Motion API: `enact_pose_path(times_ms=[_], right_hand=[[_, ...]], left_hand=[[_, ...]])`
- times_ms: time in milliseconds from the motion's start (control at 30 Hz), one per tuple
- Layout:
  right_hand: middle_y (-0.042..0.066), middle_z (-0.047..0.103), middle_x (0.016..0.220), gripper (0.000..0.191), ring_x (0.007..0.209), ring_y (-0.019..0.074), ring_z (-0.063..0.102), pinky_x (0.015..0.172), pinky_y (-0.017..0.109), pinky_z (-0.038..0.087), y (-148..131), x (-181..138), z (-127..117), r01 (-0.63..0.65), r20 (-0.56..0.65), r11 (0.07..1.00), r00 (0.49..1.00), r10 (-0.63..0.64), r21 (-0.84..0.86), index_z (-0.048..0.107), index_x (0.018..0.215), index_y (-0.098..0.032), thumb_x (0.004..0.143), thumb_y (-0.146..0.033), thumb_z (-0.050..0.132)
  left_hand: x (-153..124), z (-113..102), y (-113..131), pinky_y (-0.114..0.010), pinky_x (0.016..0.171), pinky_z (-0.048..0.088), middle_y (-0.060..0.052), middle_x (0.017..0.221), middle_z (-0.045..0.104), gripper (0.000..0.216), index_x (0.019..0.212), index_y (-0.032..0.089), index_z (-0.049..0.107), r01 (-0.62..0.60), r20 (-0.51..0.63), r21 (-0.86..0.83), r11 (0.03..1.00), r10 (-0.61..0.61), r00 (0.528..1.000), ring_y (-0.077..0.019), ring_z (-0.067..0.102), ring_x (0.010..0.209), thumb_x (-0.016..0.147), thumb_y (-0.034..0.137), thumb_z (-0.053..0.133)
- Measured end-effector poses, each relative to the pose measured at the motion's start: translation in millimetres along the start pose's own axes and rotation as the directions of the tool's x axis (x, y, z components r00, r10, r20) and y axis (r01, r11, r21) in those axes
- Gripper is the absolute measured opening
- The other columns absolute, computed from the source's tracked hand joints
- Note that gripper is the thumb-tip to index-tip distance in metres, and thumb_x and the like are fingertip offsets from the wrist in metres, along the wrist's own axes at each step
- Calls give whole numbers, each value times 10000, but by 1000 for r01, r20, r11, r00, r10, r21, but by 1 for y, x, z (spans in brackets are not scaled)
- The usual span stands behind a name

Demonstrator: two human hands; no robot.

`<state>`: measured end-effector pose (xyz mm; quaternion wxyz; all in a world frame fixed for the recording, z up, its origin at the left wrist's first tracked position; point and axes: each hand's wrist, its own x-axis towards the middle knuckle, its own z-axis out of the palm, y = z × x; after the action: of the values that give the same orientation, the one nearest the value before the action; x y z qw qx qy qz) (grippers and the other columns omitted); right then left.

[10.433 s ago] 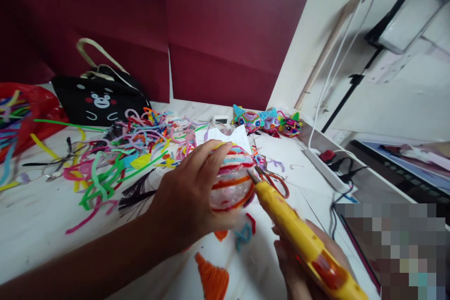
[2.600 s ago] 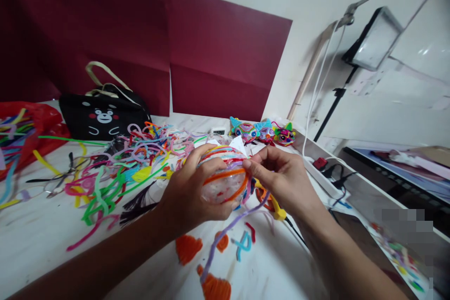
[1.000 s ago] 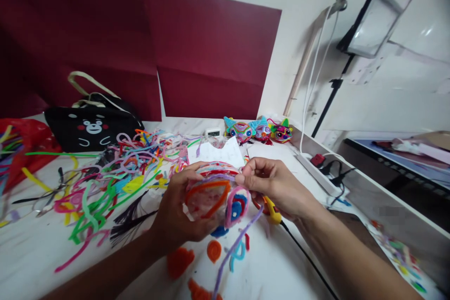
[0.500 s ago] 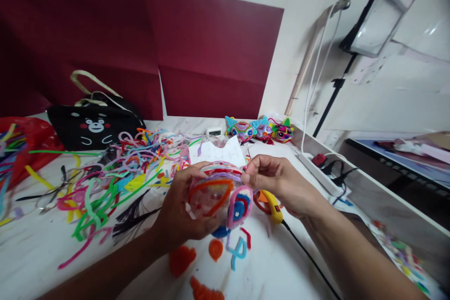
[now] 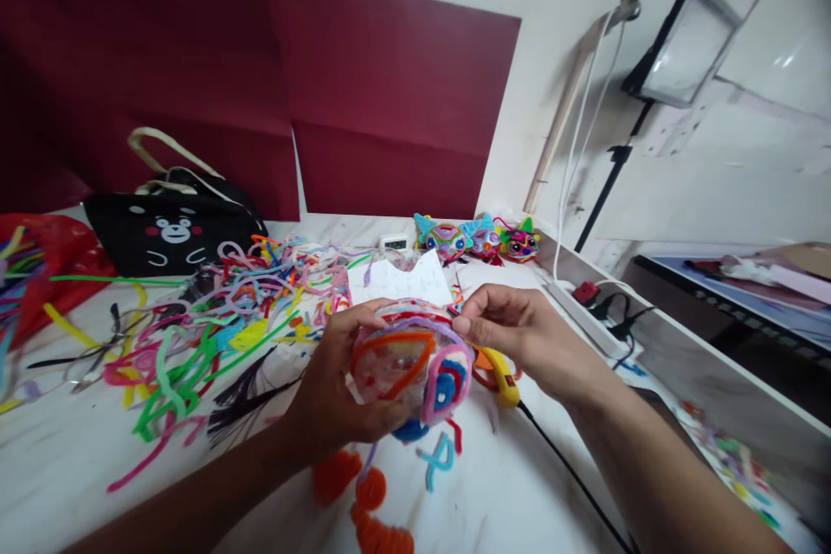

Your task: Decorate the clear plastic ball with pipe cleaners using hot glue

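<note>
My left hand (image 5: 344, 381) is wrapped around a clear rounded plastic shell (image 5: 389, 363) covered in part with pipe cleaners, its thumb across the lower front. An orange pipe cleaner loop (image 5: 419, 372) outlines the clear area. Beside it is a pink, white and blue eye-shaped coil (image 5: 447, 385). A purple pipe cleaner (image 5: 432, 326) runs along the upper side below a red band. My right hand (image 5: 499, 325) pinches its right end, thumb against forefinger, at the shell's upper right edge. Below the shell lie orange fuzzy pieces (image 5: 380, 532) and a bent light-blue pipe cleaner (image 5: 438, 460).
A yellow-handled corded tool (image 5: 503, 376) lies under my right hand. Heaped pipe cleaners (image 5: 260, 294) and black bristly strands (image 5: 240, 402) cover the left. Finished colourful figures (image 5: 445, 238) stand behind white paper (image 5: 399, 281). A power strip (image 5: 588, 320) runs along the right.
The shell has shifted slightly right and turned a little, with both hands still on it. A round orange coil below has moved down and left, against another orange piece.
</note>
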<state>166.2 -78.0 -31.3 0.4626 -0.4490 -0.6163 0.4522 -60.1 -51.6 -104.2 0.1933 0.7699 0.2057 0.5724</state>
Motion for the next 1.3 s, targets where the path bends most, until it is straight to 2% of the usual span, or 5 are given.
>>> enact_pose_path(times_ms=[133, 200, 267, 500, 1300], right_hand=[[6, 652, 747, 157, 715, 132, 575, 688, 274, 453, 4, -6, 3, 313, -79, 915, 936, -343, -256, 668, 786, -179, 844, -303, 746], [25, 666, 840, 24, 786, 145, 602, 723, 284, 476, 5, -8, 2, 478, -1, 800, 858, -513, -363, 689, 914, -190, 894, -201, 679], [49, 674, 925, 181, 857, 158, 620, 758, 299, 497, 4, -8, 1, 614, 127, 668, 769, -627, -421, 690, 1062, -199, 928, -119, 600], [76, 637, 945, 308, 833, 156, 621, 696, 281, 506, 0, -5, -4, 764, 369, 440, 624, -689, -472, 693, 1167, -206, 962, -75, 502], [59, 637, 927, 334, 823, 137, 633, 699, 260, 523, -1, -5, -7, 780, 396, 466, 617, -680, -417, 753, 1140, -237, 947, -81, 530]], left_hand=[[-2, 0, -1, -409, 909, 599, -60, 1296, 557, 750, 1233, 327, 462, 20, 38, -80, 997, -17, 999, -294, 640, 1167, 606, 166, 840], [-5, 0, -3, -411, 919, 593, -62, 1313, 554, 748, 1243, 327, 478, 38, 38, -115, 993, -34, 999, -298, 630, 1186, 609, 186, 849], [-8, 1, -3, -406, 926, 586, -56, 1324, 554, 736, 1247, 332, 495, 69, 35, -149, 986, -65, 997, -292, 624, 1191, 615, 218, 853], [-10, 2, -2, -392, 913, 579, -57, 1327, 568, 709, 1248, 331, 541, 112, 31, -198, 974, -108, 994, -285, 635, 1166, 618, 266, 860], [-14, 7, -3, -473, 939, 579, -93, 1321, 583, 714, 1202, 314, 569, 89, -9, -174, 981, -92, 996, -326, 643, 1149, 552, 268, 861]])
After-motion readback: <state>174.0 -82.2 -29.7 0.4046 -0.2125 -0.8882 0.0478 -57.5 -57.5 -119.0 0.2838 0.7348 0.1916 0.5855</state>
